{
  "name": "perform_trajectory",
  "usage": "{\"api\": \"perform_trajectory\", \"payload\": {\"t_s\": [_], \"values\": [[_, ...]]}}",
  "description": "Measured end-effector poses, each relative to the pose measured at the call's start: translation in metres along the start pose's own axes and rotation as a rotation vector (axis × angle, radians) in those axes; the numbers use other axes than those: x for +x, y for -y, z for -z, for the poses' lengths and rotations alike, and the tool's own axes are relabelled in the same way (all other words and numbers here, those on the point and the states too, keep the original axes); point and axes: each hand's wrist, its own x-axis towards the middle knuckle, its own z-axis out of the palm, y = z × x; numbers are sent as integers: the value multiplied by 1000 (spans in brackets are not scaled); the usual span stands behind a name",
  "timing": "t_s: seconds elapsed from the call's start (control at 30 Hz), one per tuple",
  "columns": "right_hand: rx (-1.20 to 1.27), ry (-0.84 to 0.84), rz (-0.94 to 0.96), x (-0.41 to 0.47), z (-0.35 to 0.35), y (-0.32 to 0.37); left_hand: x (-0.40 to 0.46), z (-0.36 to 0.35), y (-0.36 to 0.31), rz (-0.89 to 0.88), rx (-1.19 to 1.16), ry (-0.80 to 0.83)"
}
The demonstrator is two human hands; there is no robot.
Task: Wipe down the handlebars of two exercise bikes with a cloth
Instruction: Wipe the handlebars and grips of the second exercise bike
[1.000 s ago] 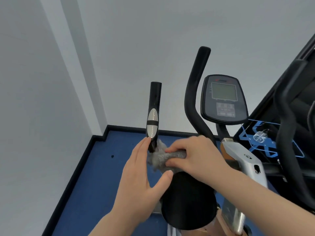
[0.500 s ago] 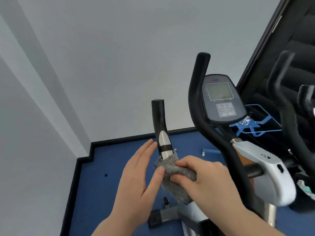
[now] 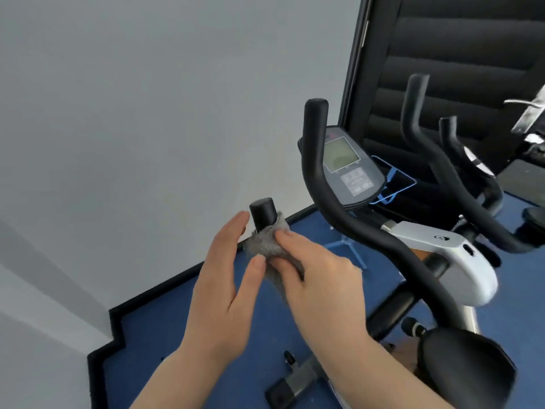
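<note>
The right hand (image 3: pixel 320 278) pinched a fuzzy grey cloth (image 3: pixel 265 246) between curled fingers and thumb, wrapping it round the short black handlebar post (image 3: pixel 263 213) just below its rounded cap. The left hand (image 3: pixel 224 287) lay beside the cloth with fingers straight and together, thumb tip touching the fabric. To the right rose the long curved black foam handlebar (image 3: pixel 351 208), backed by a grey console with display (image 3: pixel 348 169). A second bike's black handlebars (image 3: pixel 436 160) stood farther right, over blue carpet (image 3: pixel 165 335).
</note>
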Motion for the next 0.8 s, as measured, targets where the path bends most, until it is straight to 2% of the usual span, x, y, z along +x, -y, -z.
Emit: {"api": "perform_trajectory", "payload": {"t_s": [0.27,0.4,0.47,0.57,0.67,0.73,0.8], "values": [[152,2,-142,4,-4,-12,11,1,-2,-44,-128,25],[364,40,-56,41,-9,4,13,5,-5,-27,-179,15],[362,126,88,57,-1,6,13,9,-6,-28,-177,-5],[159,392,255,83,15,2,14,10,-5,-9,-186,-45],[187,594,196,102,27,-4,13,4,-7,17,-197,-41],[347,542,81,94,24,-6,12,0,-11,5,-196,-20],[365,347,25,71,13,-9,12,-1,-12,3,-208,-15]]}}
